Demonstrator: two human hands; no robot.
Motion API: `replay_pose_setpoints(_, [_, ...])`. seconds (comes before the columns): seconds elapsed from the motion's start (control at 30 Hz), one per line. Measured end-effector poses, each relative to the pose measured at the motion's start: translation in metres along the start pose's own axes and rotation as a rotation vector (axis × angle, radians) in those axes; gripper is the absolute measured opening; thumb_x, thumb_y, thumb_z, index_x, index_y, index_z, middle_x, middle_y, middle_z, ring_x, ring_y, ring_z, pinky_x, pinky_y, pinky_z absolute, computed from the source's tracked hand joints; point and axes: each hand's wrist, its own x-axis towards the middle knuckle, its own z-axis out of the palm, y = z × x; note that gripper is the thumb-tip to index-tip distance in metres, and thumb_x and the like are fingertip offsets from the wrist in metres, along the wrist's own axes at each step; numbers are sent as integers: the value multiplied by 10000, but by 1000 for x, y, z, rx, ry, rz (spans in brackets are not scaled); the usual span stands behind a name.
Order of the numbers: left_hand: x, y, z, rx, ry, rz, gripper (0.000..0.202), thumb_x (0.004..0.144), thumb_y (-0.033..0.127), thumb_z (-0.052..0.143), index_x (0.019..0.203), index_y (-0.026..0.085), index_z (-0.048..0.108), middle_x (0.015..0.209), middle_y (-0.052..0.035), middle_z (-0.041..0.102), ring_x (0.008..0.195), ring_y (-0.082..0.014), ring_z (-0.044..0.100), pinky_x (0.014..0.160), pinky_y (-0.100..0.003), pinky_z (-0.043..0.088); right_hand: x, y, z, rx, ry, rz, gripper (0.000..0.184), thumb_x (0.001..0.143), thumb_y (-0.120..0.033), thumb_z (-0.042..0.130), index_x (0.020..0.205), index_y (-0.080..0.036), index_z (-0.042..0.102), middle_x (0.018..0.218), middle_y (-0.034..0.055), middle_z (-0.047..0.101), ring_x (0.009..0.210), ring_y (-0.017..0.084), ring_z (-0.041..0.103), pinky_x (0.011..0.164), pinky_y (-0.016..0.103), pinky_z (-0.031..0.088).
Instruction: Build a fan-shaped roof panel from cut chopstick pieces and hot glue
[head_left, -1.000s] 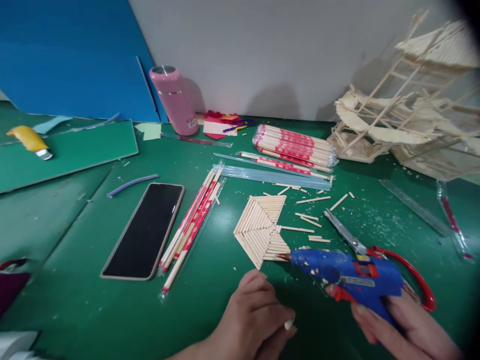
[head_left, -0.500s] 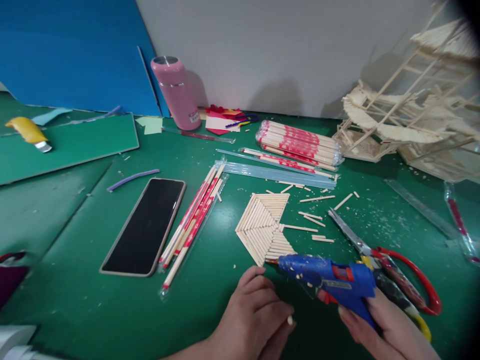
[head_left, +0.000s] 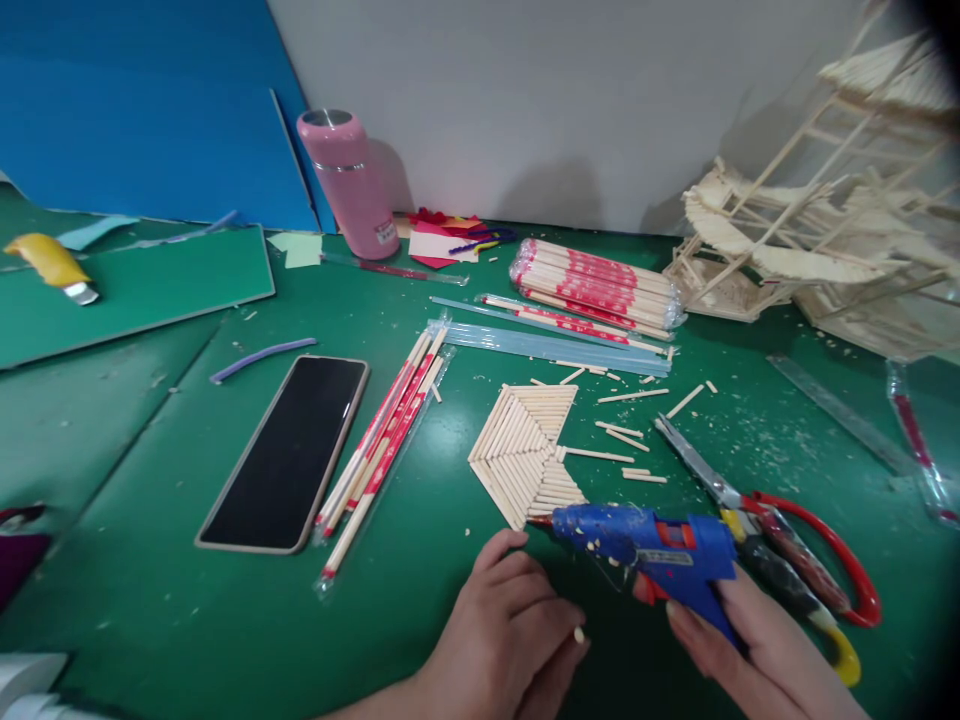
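A blue hot glue gun (head_left: 645, 545) is in my right hand (head_left: 757, 640), a fingertip at its red trigger. Its nozzle tip meets the near edge of a flat fan-shaped panel (head_left: 517, 455) built from short wooden sticks. My left hand (head_left: 510, 630) is closed just below that panel, and the pale end of a short wooden stick (head_left: 578, 635) pokes out between its fingers. The rest of that stick is hidden by the hand. One loose stick (head_left: 600, 455) touches the panel's centre and points right.
Scissors (head_left: 742, 505) with red and yellow handles lie right of the glue gun. Loose stick pieces (head_left: 634, 396) are scattered behind. Wrapped chopsticks (head_left: 386, 440) and a phone (head_left: 289, 455) lie left. A pink bottle (head_left: 352, 190), a chopstick bundle (head_left: 596, 285) and a stick-built model (head_left: 780, 220) stand farther back.
The glue gun has shifted slightly left along the panel's near edge, with my right hand. My left hand stays almost still, and the whole view has drifted a little.
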Motion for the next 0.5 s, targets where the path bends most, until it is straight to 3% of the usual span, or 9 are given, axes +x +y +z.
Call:
replay_pose_setpoints(0.27, [1, 0, 0, 0, -10, -4, 126, 777, 163, 467, 788, 179, 591, 569, -1, 578, 551, -125, 514, 876, -367, 396, 2, -16, 3, 25, 107, 30, 319, 832, -445, 439, 1058, -254, 561, 804, 31, 638, 623, 149, 603, 555, 218, 530])
replay_pose_setpoints(0.5, [0, 0, 0, 5, -11, -3, 130, 778, 159, 464, 794, 177, 592, 570, 1, 575, 546, -122, 508, 874, -364, 397, 2, -12, 1, 75, 47, 27, 275, 797, -440, 500, 1001, -273, 578, 811, 26, 656, 643, 165, 623, 534, 211, 530])
